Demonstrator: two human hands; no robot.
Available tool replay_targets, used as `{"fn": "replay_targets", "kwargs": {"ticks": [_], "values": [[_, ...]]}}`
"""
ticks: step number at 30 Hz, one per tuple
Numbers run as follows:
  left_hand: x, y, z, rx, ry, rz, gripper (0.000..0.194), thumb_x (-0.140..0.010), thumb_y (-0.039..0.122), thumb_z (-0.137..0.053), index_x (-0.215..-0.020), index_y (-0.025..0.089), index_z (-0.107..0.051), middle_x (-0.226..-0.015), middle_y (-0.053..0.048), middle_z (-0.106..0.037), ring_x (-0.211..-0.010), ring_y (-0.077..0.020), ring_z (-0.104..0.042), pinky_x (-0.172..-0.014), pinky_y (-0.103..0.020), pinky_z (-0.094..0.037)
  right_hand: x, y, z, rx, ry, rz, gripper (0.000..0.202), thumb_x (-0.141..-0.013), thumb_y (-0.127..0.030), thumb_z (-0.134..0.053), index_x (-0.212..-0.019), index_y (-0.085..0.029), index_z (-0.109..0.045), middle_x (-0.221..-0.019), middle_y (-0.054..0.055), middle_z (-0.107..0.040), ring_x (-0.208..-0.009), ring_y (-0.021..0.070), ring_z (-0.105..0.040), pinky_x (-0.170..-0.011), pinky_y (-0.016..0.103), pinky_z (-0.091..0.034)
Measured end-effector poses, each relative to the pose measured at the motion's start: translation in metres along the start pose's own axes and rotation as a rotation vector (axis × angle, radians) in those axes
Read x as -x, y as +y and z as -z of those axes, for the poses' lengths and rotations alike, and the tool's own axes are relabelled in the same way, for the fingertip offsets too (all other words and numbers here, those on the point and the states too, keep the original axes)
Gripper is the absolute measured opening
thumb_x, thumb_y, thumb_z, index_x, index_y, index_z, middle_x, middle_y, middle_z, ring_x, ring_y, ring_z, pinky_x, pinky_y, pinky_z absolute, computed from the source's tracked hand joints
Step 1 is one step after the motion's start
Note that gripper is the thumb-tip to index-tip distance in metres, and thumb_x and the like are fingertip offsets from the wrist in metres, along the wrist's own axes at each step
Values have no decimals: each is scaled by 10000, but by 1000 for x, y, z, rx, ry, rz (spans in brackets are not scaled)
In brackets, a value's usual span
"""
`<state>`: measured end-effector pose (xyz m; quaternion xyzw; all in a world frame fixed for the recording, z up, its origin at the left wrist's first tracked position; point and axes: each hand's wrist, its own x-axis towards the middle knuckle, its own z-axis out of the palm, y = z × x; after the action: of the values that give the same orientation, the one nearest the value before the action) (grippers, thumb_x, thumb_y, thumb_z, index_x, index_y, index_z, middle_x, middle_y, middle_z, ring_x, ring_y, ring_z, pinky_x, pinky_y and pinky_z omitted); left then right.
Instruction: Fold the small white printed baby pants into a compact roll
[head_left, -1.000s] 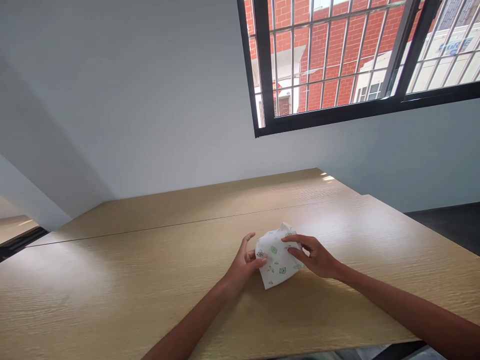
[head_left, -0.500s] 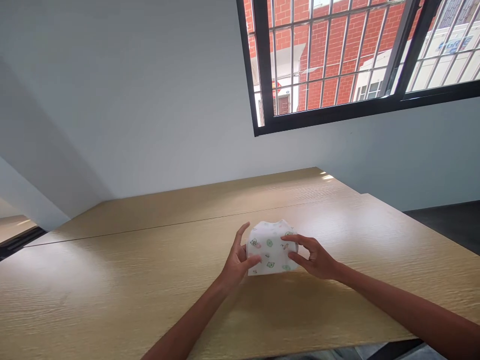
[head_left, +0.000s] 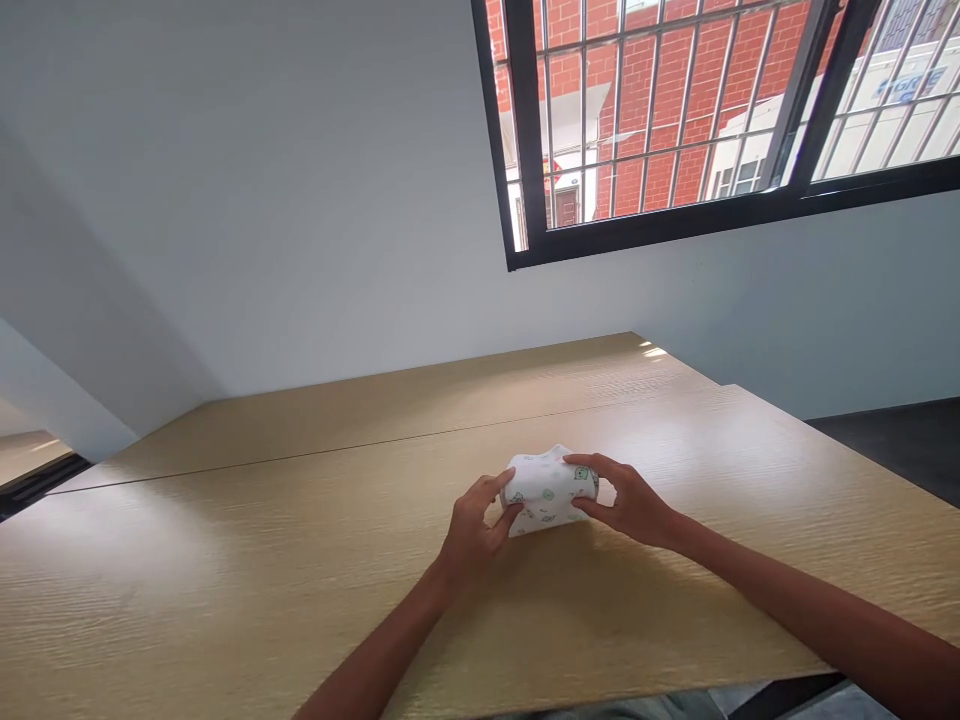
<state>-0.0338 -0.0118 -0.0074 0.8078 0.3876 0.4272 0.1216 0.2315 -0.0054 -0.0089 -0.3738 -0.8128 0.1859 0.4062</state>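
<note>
A white cloth (head_left: 551,492) printed with small green and dark figures is bunched into a rounded, folded shape above the middle of the wooden table. At its left end, my left hand (head_left: 480,520) pinches it between thumb and fingers. My right hand (head_left: 626,500) grips the right end, with the index finger along the top and the thumb lower down. A small peak of cloth rises at the top edge between the hands. The underside of the cloth is hidden.
The light wooden table (head_left: 262,560) reaches back to a pale wall (head_left: 337,200), with a thin seam running across it. A barred window with a black frame (head_left: 675,218) is at the upper right.
My left fingers have closed from a spread pose onto the cloth's left end. The cloth has gone from flatter and taller to lower and more rolled. My right hand has shifted slightly.
</note>
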Motion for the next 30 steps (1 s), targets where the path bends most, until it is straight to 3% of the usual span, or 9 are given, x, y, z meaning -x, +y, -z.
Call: {"fn": "replay_targets", "kwargs": {"ticks": [4, 8, 11, 14, 18, 22, 26, 28, 30], "values": [[-1, -1, 0, -85, 16, -87, 258, -904, 255, -586, -1156, 202, -608, -1105, -96, -607, -1002, -216, -580, -844, -342, -498, -1, 3, -1, 181, 43, 112, 314, -845, -211, -601, -1157, -224, -568, -874, 46, -621, -753, 195, -565, -678, 340, -481], [-4, 8, 6, -126, 17, -150, 138, -913, 280, -569, -977, 186, -648, -891, -75, -596, -932, -231, -536, -787, -343, -467, -3, -5, 4, 164, 102, 175, 134, -825, -243, -615, -951, -197, -618, -841, 62, -554, -759, 207, -531, -630, 327, -454], [-8, 19, 13, 25, -1, 6, 253, -941, 354, -506, -792, 176, -605, -797, -41, -529, -781, -185, -507, -691, -290, -431, -5, -16, 10, -117, 55, 13, 164, -846, -345, -600, -809, -187, -580, -825, 50, -519, -715, 182, -526, -562, 284, -440], [-11, 22, 16, 283, -107, 245, 402, -965, 452, -409, -679, 178, -483, -693, 2, -465, -631, -136, -450, -582, -241, -380, -6, -22, 12, -423, -123, -249, 272, -903, -438, -524, -803, -186, -550, -743, 18, -533, -655, 158, -544, -502, 242, -419], [-11, 7, 12, 277, -153, 368, 356, -954, 465, -395, -746, 187, -476, -681, 15, -478, -627, -142, -462, -589, -242, -392, -5, -7, 5, -296, -173, -417, 295, -922, -473, -478, -1020, -203, -544, -931, 61, -602, -790, 200, -597, -573, 290, -489], [-9, -4, 12, 12, -87, 232, 215, -930, 375, -449, -921, 187, -555, -895, -43, -564, -833, -197, -524, -761, -319, -448, -2, 17, -1, 62, 33, -233, 304, -909, -417, -519, -1128, -206, -503, -1133, 112, -552, -989, 246, -559, -759, 390, -507], [-7, 5, 14, 49, -238, -7, 295, -939, 342, -460, -1181, 197, -546, -1174, -114, -570, -1114, -255, -511, -970, -399, -416, -2, 16, 0, 48, 85, -62, 215, -944, -361, -479, -1092, -210, -521, -1065, 100, -560, -935, 223, -554, -738, 371, -504], [-5, 12, 12, 57, -371, -129, 410, -926, 355, -505, -1306, 204, -501, -1301, -133, -540, -1225, -289, -466, -1043, -432, -369, -2, 7, 2, 21, 40, 93, 213, -925, -324, -523, -1097, -198, -531, -1061, 105, -560, -946, 219, -549, -777, 370, -497], [-2, 17, 8, 31, -486, -205, 508, -907, 360, -552, -1384, 219, -450, -1360, -130, -526, -1278, -313, -440, -1081, -464, -331, -2, -2, 5, 27, -137, 228, 185, -903, -292, -571, -1060, -194, -576, -1037, 98, -578, -938, 211, -556, -808, 361, -485]]}}
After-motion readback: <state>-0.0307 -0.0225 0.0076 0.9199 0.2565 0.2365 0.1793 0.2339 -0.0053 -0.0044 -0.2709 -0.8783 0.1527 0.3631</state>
